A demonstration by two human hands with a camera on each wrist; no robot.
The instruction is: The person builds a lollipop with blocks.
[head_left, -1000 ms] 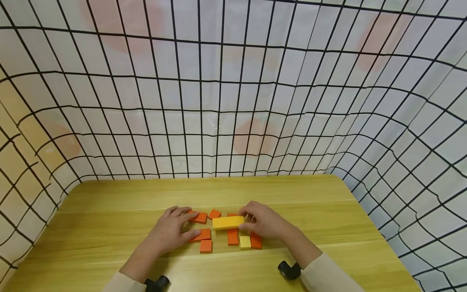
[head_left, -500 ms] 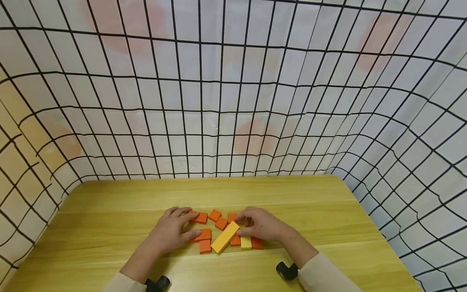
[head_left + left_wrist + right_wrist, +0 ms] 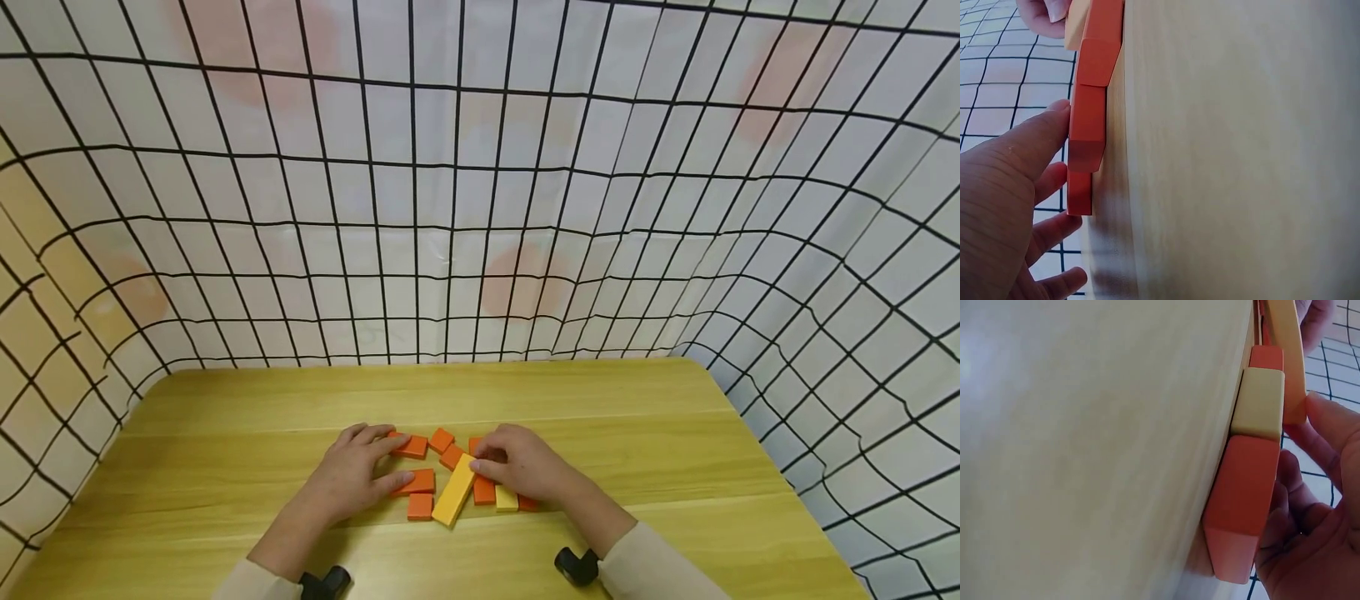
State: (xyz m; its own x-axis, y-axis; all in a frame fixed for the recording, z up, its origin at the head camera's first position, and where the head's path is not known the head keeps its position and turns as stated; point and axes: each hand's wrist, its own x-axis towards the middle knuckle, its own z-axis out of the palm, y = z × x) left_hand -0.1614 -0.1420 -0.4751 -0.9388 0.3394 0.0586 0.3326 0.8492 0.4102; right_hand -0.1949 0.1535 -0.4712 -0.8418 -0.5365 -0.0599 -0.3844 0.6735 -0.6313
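My right hand [image 3: 525, 462] pinches one end of a long yellow block [image 3: 454, 492] between thumb and fingers. That block slants across the middle of the group, its near end beside a small orange block [image 3: 420, 507]. The left hand [image 3: 348, 475] lies with spread fingers at the group's left side. Its thumb touches an orange block [image 3: 422, 481], and its index finger rests on another orange block [image 3: 411, 447] farther back. In the right wrist view, a short pale yellow block [image 3: 1259, 403] stands against a larger orange block [image 3: 1241, 487], below the held one.
Two small orange blocks, a rear one [image 3: 442, 440] and a nearer one [image 3: 452, 457], lie between the hands. An orange block [image 3: 483, 492] lies under the right hand's fingertips. Black grid-patterned white fabric [image 3: 450, 192] rises behind the wooden table [image 3: 615, 392].
The right hand has swung the long yellow block from crosswise to slanting, near end toward me, and shifted it left. One small orange block came into view behind it. The left hand stays put.
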